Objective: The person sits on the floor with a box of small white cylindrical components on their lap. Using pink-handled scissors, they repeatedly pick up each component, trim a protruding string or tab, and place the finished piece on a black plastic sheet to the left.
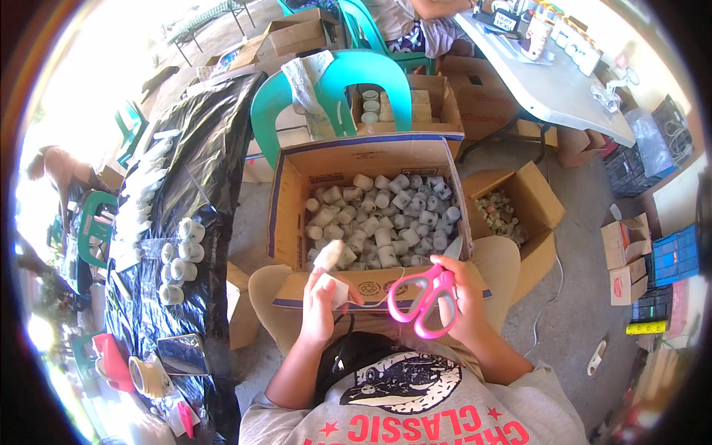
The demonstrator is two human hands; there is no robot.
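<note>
My left hand (319,308) is closed on a small white piece (340,291), whose exact kind I cannot make out. Something white covers the tip of one raised finger on that hand. A thin pale strand seems to run from the piece toward the scissors. Pink-handled scissors (423,297) are in my right hand (463,300), loops toward me and the blade pointing up and away. Both hands are over the near flap of an open cardboard box (297,167) between my knees. It is heaped with small whitish cylinders (382,222), some with dark marks.
On my left, a table under black plastic (200,141) bears white cylinders (191,252), a phone (182,354) and tape rolls (148,374). A green chair (330,67) stands behind the box. Right are another carton (535,196) and a grey table (519,81); a person (415,22) sits beyond.
</note>
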